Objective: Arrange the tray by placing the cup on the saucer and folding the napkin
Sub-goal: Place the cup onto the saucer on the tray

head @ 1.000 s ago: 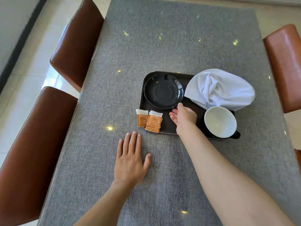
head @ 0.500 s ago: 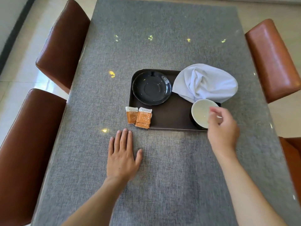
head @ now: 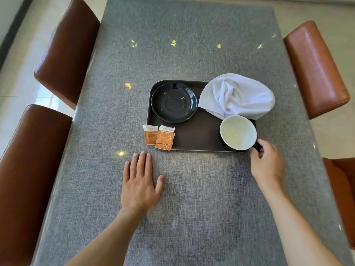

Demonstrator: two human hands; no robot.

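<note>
The cup [head: 238, 132] is sitting upright in the tray's [head: 197, 139] near right corner, its dark handle pointing right. The right hand [head: 266, 164] is pinching that handle. The left hand [head: 140, 181] is lying flat and spread on the counter [head: 192, 208]. The saucer [head: 173, 102] is sitting in the far left corner, the crumpled napkin [head: 238, 96] in the far right. The writing on the orange packets [head: 159, 137] is too small to read.
</note>
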